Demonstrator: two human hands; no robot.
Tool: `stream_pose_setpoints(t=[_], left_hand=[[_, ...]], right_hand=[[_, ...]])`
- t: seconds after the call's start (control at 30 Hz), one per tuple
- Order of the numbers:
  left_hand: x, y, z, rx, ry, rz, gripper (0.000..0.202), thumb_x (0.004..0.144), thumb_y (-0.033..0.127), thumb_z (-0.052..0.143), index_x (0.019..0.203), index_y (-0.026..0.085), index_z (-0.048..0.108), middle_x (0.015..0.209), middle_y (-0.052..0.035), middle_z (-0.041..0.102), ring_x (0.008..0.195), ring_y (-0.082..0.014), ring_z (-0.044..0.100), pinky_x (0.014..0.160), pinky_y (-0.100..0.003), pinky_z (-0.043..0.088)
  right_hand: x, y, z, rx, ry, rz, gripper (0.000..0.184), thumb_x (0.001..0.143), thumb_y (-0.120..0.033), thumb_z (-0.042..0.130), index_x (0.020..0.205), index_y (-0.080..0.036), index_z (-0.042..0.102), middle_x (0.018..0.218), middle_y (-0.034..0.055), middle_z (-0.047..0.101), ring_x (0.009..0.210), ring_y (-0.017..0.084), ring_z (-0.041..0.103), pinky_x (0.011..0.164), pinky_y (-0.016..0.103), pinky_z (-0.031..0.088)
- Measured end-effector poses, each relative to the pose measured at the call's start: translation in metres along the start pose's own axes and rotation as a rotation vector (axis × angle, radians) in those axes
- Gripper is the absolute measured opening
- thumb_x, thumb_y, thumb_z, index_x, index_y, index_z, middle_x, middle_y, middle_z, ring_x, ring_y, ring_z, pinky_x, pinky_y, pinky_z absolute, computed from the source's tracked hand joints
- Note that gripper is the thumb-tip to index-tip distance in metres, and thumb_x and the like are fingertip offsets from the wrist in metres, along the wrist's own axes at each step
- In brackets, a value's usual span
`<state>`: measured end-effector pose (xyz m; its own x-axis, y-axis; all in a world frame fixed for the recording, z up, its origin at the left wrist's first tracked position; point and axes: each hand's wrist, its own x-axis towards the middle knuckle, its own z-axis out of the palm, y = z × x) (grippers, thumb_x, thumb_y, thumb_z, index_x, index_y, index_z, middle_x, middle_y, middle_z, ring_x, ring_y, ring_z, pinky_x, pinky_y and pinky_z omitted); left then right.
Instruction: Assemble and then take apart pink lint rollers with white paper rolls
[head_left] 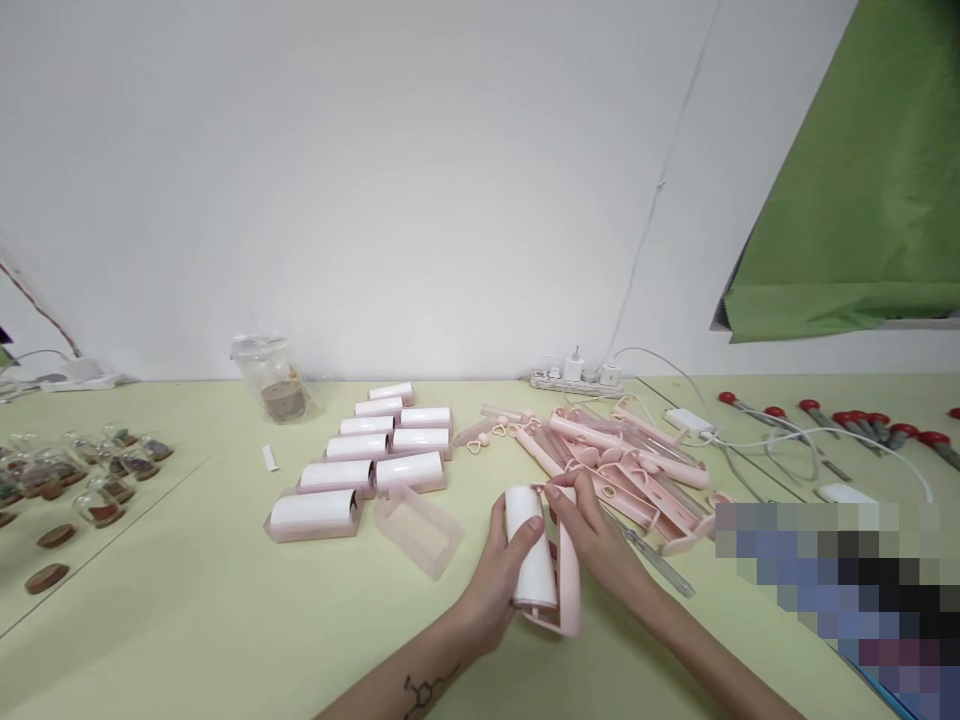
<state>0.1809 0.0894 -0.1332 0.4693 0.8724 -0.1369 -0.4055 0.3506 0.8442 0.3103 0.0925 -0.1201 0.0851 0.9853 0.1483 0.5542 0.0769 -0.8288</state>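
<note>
My left hand (484, 585) is wrapped round a white roll (529, 565), its thumb lying across the front. The roll stands nearly upright against a pink plastic holder (570, 590) with a curved back and short end arms. At the top end of this holder, the fingers of my right hand (592, 530) are pinched on its pink edge. Left of my hands lies a translucent pink tray-like cover (418, 530). Several white rolls (313, 512) rest in similar covers behind it. Right of my hands is a pile of pink plastic parts (622, 460).
A long thin tool (660, 560) lies beside my right forearm. Along the wall sit a power strip (574, 380) and cables. A clear bag (277, 385) stands back left, small glass domes (101, 505) at far left, red-topped sticks (862, 420) at right. A pixelated patch covers the lower right.
</note>
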Motion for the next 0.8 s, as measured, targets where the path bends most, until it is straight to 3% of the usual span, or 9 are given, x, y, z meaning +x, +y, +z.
stream_pose_setpoints(t=[0.1, 0.2, 0.3, 0.37, 0.5, 0.6, 0.8], left_hand=[[-0.001, 0.004, -0.003, 0.106, -0.139, 0.014, 0.067, 0.065, 0.034, 0.067, 0.119, 0.026, 0.028, 0.1, -0.0036, 0.052, 0.083, -0.0167, 0.055, 0.069, -0.027, 0.044], [0.0, 0.01, -0.009, 0.294, -0.153, 0.042, 0.082, 0.057, 0.026, 0.073, 0.121, 0.024, 0.021, 0.099, -0.004, 0.051, 0.084, -0.0176, 0.053, 0.069, -0.027, 0.044], [0.001, 0.019, -0.017, 0.604, -0.119, 0.058, 0.081, 0.055, 0.029, 0.072, 0.121, 0.022, 0.025, 0.098, -0.0031, 0.051, 0.086, -0.0187, 0.051, 0.071, -0.029, 0.042], [0.0, 0.026, -0.021, 0.838, -0.12, 0.048, 0.075, 0.053, 0.033, 0.073, 0.116, 0.022, 0.034, 0.095, -0.0014, 0.052, 0.085, -0.0194, 0.05, 0.071, -0.028, 0.04], [-0.007, 0.037, -0.021, 1.141, -0.213, 0.032, 0.067, 0.052, 0.038, 0.071, 0.11, 0.025, 0.041, 0.09, 0.0018, 0.055, 0.078, -0.0182, 0.052, 0.06, -0.023, 0.038], [-0.012, 0.043, -0.018, 1.258, -0.32, 0.049, 0.067, 0.051, 0.039, 0.07, 0.111, 0.028, 0.041, 0.09, 0.003, 0.056, 0.077, -0.0181, 0.054, 0.055, -0.021, 0.036], [-0.014, 0.05, -0.017, 1.311, -0.462, 0.031, 0.065, 0.051, 0.041, 0.07, 0.109, 0.029, 0.041, 0.092, 0.0043, 0.057, 0.076, -0.0179, 0.055, 0.057, -0.021, 0.037]], right_hand=[[-0.001, -0.001, -0.001, -0.089, 0.011, -0.024, 0.028, 0.086, -0.051, 0.028, 0.088, -0.025, 0.037, 0.064, -0.003, 0.056, 0.058, 0.019, 0.055, 0.053, 0.027, 0.037], [0.002, -0.001, -0.011, -0.166, -0.034, -0.121, 0.028, 0.087, -0.048, 0.027, 0.094, -0.024, 0.039, 0.073, 0.0, 0.059, 0.062, 0.019, 0.056, 0.056, 0.029, 0.04], [0.009, -0.005, -0.032, -0.218, -0.259, -0.309, 0.029, 0.088, -0.041, 0.03, 0.103, -0.023, 0.045, 0.096, 0.0046, 0.059, 0.082, 0.02, 0.056, 0.068, 0.03, 0.042], [0.013, -0.009, -0.047, -0.286, -0.423, -0.398, 0.027, 0.087, -0.035, 0.033, 0.105, -0.024, 0.05, 0.1, 0.005, 0.059, 0.087, 0.02, 0.055, 0.07, 0.029, 0.042], [0.011, -0.019, -0.061, -0.584, -0.504, -0.479, 0.016, 0.07, -0.022, 0.05, 0.085, -0.02, 0.056, 0.078, 0.0026, 0.06, 0.069, 0.018, 0.054, 0.057, 0.026, 0.038], [0.004, -0.027, -0.059, -0.759, -0.552, -0.511, 0.006, 0.064, -0.02, 0.05, 0.07, -0.019, 0.05, 0.067, 0.0022, 0.055, 0.06, 0.017, 0.049, 0.051, 0.025, 0.032], [-0.007, -0.034, -0.063, -0.728, -0.699, -0.581, 0.013, 0.066, -0.012, 0.041, 0.076, -0.017, 0.048, 0.077, 0.006, 0.054, 0.071, 0.019, 0.05, 0.061, 0.028, 0.037]])
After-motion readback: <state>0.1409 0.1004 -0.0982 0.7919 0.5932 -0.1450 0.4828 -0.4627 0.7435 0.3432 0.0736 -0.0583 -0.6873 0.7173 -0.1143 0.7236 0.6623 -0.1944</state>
